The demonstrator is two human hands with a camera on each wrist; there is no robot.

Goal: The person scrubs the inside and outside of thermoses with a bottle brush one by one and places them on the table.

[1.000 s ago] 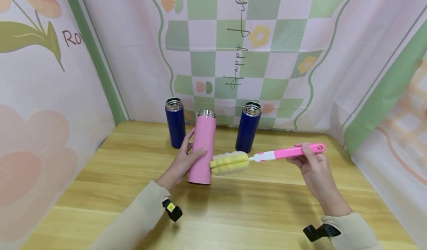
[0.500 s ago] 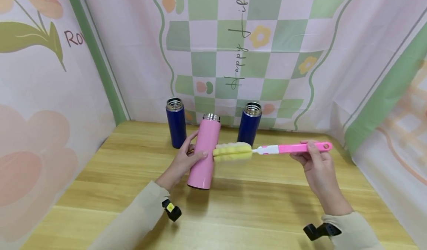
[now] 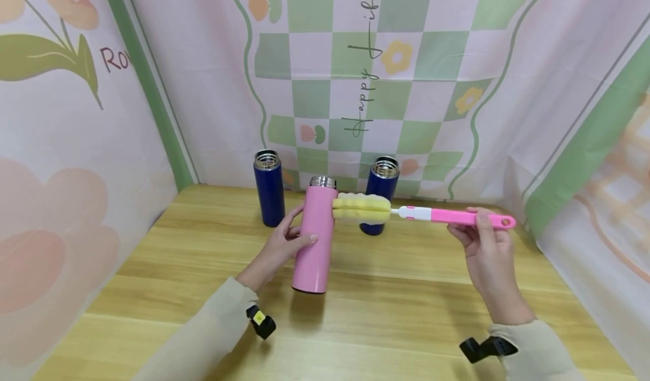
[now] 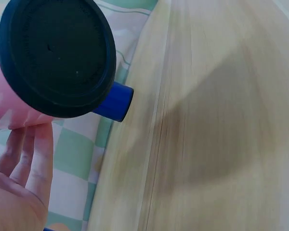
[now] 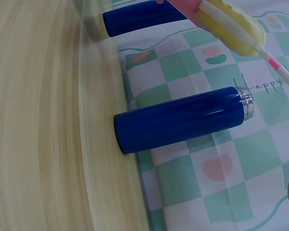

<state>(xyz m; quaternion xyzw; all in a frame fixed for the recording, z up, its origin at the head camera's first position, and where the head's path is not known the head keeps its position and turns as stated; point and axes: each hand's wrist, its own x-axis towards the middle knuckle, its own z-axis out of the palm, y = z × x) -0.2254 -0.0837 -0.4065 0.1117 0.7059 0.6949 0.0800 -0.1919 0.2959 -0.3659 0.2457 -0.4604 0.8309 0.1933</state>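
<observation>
My left hand (image 3: 274, 257) grips a pink thermos bottle (image 3: 316, 262), thumb across its front. The bottle is held up off the table, tilted slightly, its lidless steel mouth at the top. In the left wrist view its dark base (image 4: 58, 53) faces the camera, with my fingers (image 4: 41, 159) against the pink wall. My right hand (image 3: 490, 268) holds a bottle brush (image 3: 457, 217) by its pink handle, roughly level. The yellow-and-white sponge head (image 3: 363, 209) meets the bottle's right side near the top; the right wrist view shows the brush head (image 5: 238, 31) over the pink wall too.
Two dark blue thermos bottles stand lidless at the back of the wooden table (image 3: 406, 324): a left one (image 3: 270, 195) and a right one (image 3: 373, 228), partly hidden by the sponge. Behind hangs a checked curtain (image 3: 350, 59).
The brush has moved up along the pink bottle's side and a little to the right, with my right hand. The pink bottle has shifted slightly right and toward me.
</observation>
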